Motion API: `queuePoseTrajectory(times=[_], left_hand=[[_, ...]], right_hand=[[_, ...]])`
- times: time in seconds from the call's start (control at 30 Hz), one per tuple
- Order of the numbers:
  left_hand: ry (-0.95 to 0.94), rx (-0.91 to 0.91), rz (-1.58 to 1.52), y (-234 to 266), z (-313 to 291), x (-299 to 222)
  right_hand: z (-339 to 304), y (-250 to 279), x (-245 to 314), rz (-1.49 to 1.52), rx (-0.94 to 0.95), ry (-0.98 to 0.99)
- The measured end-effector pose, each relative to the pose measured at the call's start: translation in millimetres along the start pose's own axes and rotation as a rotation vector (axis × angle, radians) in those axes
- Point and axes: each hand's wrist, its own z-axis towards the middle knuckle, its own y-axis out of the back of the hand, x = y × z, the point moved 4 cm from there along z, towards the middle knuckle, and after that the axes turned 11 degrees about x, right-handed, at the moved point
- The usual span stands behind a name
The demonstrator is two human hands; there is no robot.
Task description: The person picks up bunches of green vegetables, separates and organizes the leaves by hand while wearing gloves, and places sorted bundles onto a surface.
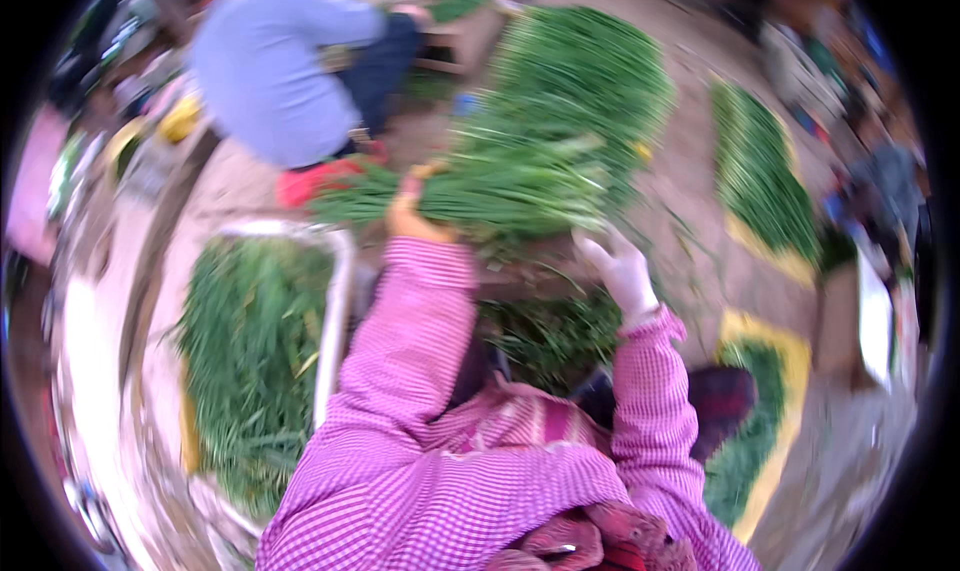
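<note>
My left hand (415, 211), in an orange glove, is wrapped round a bunch of Chinese chives (500, 191) held out level in front of me. The leafy ends point left and the pale stem ends right. Below those pale ends is my right hand (618, 269), in a white glove, with thumb and fingers apart and nothing seen in it. Whether its fingertips touch the stems is blurred. Behind the bunch lies a large heap of chives (585, 71). Loose green trimmings (555, 341) lie below, between my arms.
To the left is a white-rimmed crate (340, 311) of chives. More chives lie on yellow-edged sheets at right (765, 171) and lower right (745, 431). A co-worker in a light blue top (280, 71) crouches at the upper left. A cardboard box (850, 316) stands at the far right.
</note>
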Motion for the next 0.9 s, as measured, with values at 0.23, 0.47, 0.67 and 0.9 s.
queuePoseTrajectory(times=[0.23, 0.47, 0.67, 0.9], left_hand=[[0.277, -0.384, -1.251, 19, -1, 35], [0.327, -0.484, -1.119, 33, -6, 27], [0.448, -0.340, -1.183, 17, -11, 21], [0.504, -0.297, -1.157, 12, -6, 1]], right_hand=[[9, -59, 2, 0.613, 0.268, 0.180], [-14, -73, 40, 0.654, 0.418, 0.418], [20, -29, -7, -0.483, -0.317, 0.473], [16, -46, -34, 0.380, -0.036, 0.245]])
